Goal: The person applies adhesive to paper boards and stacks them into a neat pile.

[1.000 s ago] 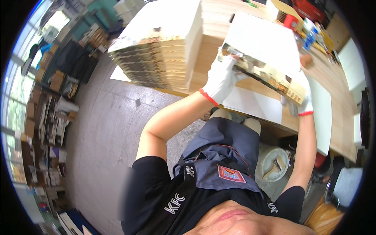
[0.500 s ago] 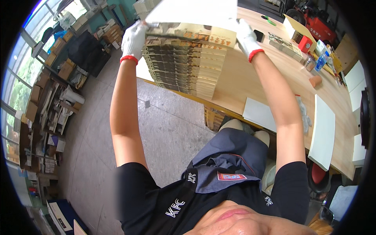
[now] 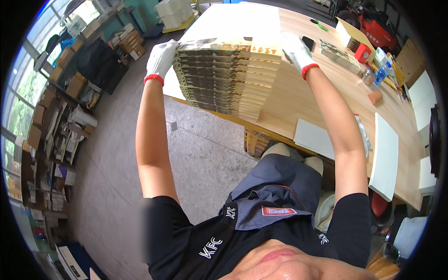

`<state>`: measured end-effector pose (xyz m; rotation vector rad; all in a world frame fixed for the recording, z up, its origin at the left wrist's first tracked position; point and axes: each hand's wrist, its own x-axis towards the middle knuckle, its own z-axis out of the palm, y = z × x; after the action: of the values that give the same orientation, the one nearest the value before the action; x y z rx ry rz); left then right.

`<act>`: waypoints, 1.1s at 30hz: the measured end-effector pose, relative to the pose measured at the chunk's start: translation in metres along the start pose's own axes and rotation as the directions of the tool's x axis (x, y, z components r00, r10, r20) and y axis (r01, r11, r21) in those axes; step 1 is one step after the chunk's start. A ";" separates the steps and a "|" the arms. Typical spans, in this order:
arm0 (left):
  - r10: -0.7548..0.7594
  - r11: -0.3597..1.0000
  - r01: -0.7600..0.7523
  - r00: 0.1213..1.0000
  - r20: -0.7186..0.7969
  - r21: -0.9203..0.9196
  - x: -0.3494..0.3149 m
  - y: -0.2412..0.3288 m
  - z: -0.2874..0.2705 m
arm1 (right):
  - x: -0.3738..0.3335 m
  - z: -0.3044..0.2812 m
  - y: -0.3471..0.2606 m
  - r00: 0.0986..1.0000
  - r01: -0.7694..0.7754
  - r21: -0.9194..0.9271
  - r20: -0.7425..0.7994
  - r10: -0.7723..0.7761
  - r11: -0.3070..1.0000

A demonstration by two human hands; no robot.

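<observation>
A tall stack of printed books or booklets (image 3: 219, 77) stands at the table's near-left edge, its layers showing repeated dark and cream edges with orange print. A large white sheet (image 3: 233, 21) spreads flat over its top and reaches away from me. My left hand (image 3: 161, 58), in a white knit glove with a red cuff, is closed at the near left corner of the sheet. At the right corner, my right hand (image 3: 298, 51), gloved likewise, has its fingers bent at the sheet's edge. The fingertips of both hands are partly hidden.
The wooden table (image 3: 317, 102) bears a white board (image 3: 385, 156), a white sheet (image 3: 313, 137), a printed stack (image 3: 339, 57), a red box (image 3: 362, 53), a blue bottle (image 3: 382, 73) and a dark phone (image 3: 308, 43). Loaded shelves (image 3: 51, 154) line the left wall.
The white sheet has come down from a raised, tilted position to lie flatter on the stack. My left hand has dropped slightly; the right has shifted a little to the right and downward.
</observation>
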<state>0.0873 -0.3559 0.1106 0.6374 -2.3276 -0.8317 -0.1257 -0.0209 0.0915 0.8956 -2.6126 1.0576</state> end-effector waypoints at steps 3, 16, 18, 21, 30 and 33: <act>0.699 0.624 -0.641 0.714 0.048 0.447 0.011 -0.036 0.001 | 0.001 0.000 0.005 0.967 0.254 -0.252 0.063 -0.246 0.934; 0.496 0.529 -0.207 0.862 0.103 -0.823 -0.264 0.166 0.205 | -0.307 -0.055 0.076 0.831 -0.520 0.559 0.504 0.234 0.646; 0.600 0.618 0.031 0.627 0.497 -0.785 -0.304 0.216 0.261 | -0.361 -0.066 0.096 0.784 -0.611 0.523 0.504 0.362 0.594; 0.508 0.523 0.784 0.029 0.861 -0.335 -0.363 0.294 0.335 | -0.425 -0.083 0.127 0.660 -0.751 0.477 0.513 0.549 0.457; 0.091 0.405 0.911 -0.121 0.988 0.075 -0.433 0.397 0.433 | -0.528 -0.142 0.167 0.644 -0.695 0.604 0.282 0.712 0.390; 0.085 0.434 0.898 -0.118 0.989 0.070 -0.433 0.403 0.443 | -0.533 -0.151 0.169 0.648 -0.679 0.615 0.244 0.722 0.401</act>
<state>0.0123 0.3618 -0.0512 0.6422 -2.0428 -3.4220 0.1923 0.4252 -0.0956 -0.3289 -2.5577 2.2855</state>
